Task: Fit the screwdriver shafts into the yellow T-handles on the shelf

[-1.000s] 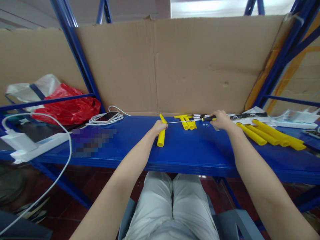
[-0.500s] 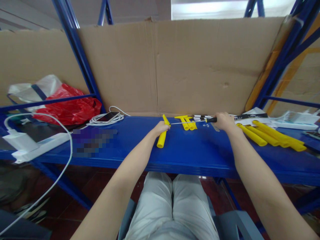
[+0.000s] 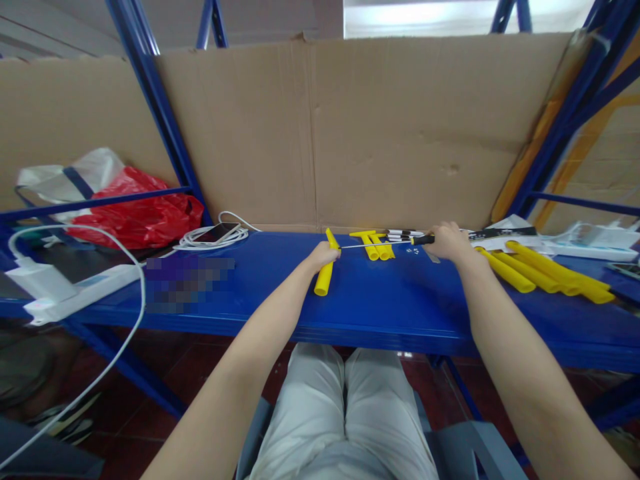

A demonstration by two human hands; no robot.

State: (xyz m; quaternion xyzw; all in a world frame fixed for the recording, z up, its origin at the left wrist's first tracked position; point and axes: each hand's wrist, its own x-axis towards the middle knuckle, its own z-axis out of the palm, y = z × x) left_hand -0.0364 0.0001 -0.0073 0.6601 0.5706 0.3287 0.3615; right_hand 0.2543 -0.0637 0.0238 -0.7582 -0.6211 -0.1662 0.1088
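My left hand (image 3: 324, 255) is closed around a yellow T-shaped plastic handle (image 3: 324, 280) above the blue table. In my right hand (image 3: 449, 241) is the black grip of a screwdriver (image 3: 425, 240). Its long thin shaft runs level to the left, and the tip meets the yellow handle beside my left thumb; whether a screw sits at the tip is too small to tell. Behind the shaft lie several yellow T-shaped pieces (image 3: 371, 247) side by side. Small pale bits (image 3: 413, 251), perhaps screws, rest near the screwdriver grip.
Several yellow tubes (image 3: 545, 270) lie on the blue table (image 3: 390, 300) at the right, by a white power strip (image 3: 590, 250). On the left are a coiled white cable (image 3: 213, 237), a red plastic bag (image 3: 145, 210) and another power strip (image 3: 90, 293). Cardboard (image 3: 400, 133) stands behind.
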